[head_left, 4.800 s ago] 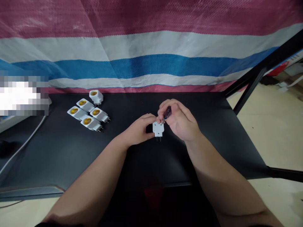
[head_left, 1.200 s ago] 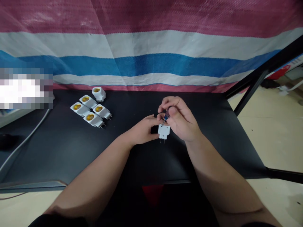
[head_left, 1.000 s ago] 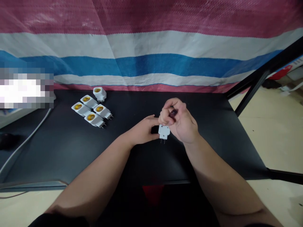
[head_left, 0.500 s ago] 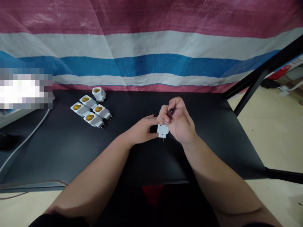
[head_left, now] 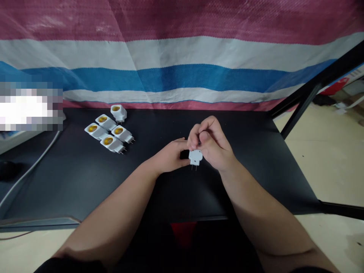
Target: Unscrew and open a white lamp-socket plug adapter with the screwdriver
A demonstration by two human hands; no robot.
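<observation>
My left hand [head_left: 172, 155] grips a white plug-in lamp socket [head_left: 195, 157] between thumb and fingers, just above the black table. The socket's flat back faces up, with small screw holes in it and two metal prongs pointing toward me. Over its far end is my right hand [head_left: 212, 142], with fingers curled round a screwdriver whose dark handle [head_left: 200, 137] is now mostly covered by the thumb. The screwdriver's tip is hidden under the fingers. Further left lie several similar white lamp sockets [head_left: 113, 144], their brass-coloured screw openings facing up.
The black table [head_left: 250, 182] meets a striped plastic sheet [head_left: 182, 77] at the back. Black metal frame bars [head_left: 304, 102] rise on the right. A white cable [head_left: 36, 163] runs along the left side, near a black object [head_left: 10, 170] and a blurred-out patch.
My right hand's fingers and thumb have shifted round the screwdriver handle, and the thumb now covers most of it. The left hand and the lamp socket have stayed in place.
</observation>
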